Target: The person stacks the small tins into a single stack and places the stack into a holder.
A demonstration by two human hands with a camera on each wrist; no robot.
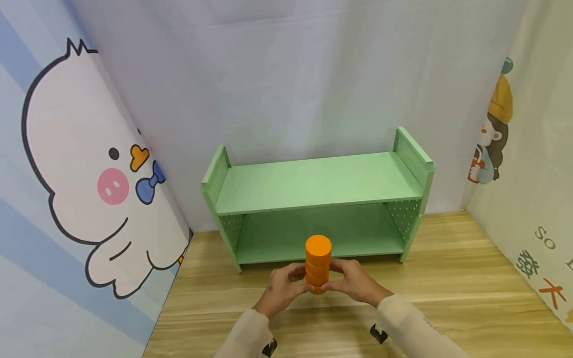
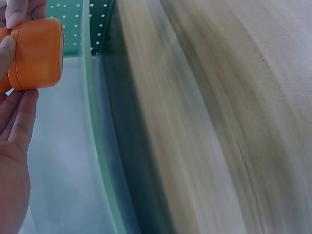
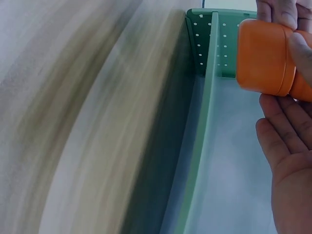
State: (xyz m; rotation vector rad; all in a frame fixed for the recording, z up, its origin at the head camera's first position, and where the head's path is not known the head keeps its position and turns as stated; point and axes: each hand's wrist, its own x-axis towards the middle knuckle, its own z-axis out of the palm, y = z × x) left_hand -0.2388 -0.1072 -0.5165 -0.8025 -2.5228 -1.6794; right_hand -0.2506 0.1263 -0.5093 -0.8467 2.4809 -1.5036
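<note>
Both hands hold one upright orange cylinder (image 1: pixel 318 258), which has a flat round top and grooves around its side. The left hand (image 1: pixel 281 289) grips its left side low down, thumb in front and fingers reaching behind. From the right, the right hand (image 1: pixel 356 282) grips it the same way, and the two thumb tips come close together at the front. The left wrist view shows a smooth rounded end of the orange cylinder (image 2: pixel 40 53) with a seam beside it. In the right wrist view, fingers and a thumb surround the orange cylinder (image 3: pixel 265 57).
Behind the hands stands a pale green two-tier shelf (image 1: pixel 318 184) with raised, perforated side panels. It rests on a wood-grain table (image 1: pixel 465 278). Printed curtains (image 1: pixel 313 74) enclose the back and sides. Small black pieces (image 1: pixel 378 333) sit by the wrists.
</note>
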